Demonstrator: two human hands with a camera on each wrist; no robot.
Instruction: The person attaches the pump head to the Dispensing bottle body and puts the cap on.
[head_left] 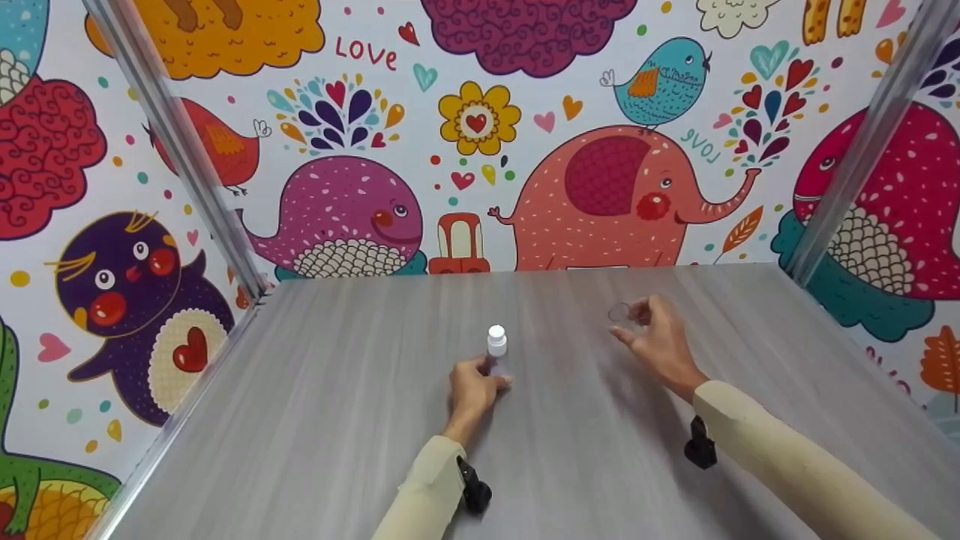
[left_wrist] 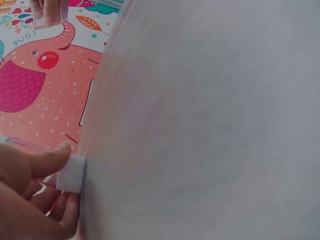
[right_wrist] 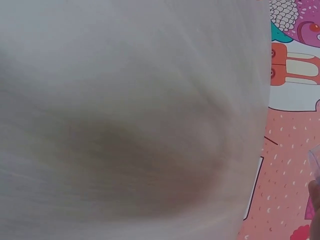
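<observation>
My left hand (head_left: 471, 390) grips a small bottle (head_left: 497, 343) standing upright on the table, thumb and fingers round its lower part. The bottle has a white top. In the left wrist view its clear body lies partly behind the fingers, above a white base (left_wrist: 71, 175). To the right, my right hand (head_left: 664, 346) is raised above the table and pinches a clear, round-edged plastic piece (head_left: 619, 313), which looks like a transparent cap. The right wrist view catches only the fingertips (right_wrist: 315, 200) and an edge of that clear piece (right_wrist: 315, 157).
A grey wood-grain table (head_left: 337, 420) spreads under both hands. Behind it stands a wall (head_left: 476, 180) printed with cartoon animals, and metal posts (head_left: 187, 150) rise at the left and right corners. Each wrist carries a black camera mount (head_left: 474, 487).
</observation>
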